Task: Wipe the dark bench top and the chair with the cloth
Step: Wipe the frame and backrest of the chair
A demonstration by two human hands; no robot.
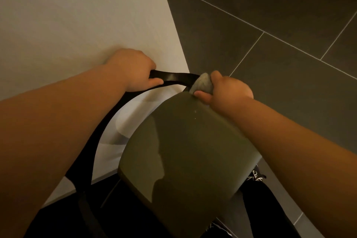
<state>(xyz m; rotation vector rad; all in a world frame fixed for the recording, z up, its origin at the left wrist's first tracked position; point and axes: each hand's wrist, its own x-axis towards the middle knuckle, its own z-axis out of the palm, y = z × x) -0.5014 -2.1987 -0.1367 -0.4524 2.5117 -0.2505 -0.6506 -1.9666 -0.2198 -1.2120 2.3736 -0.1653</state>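
A chair with an olive-green padded seat (185, 152) and a curved black backrest (173, 78) stands against a white wall. My left hand (133, 69) grips the top of the black backrest. My right hand (226, 91) holds a bunched grey cloth (202, 83) and presses it where the backrest meets the far corner of the seat. A few pale specks lie on the seat just below my right hand. The dark bench top is not in view.
The white wall (77, 15) fills the left and rear, right behind the chair. Dark grey floor tiles (270, 15) with pale grout lines spread to the right. My dark trouser legs and a shoe (256, 177) show under the seat's near edge.
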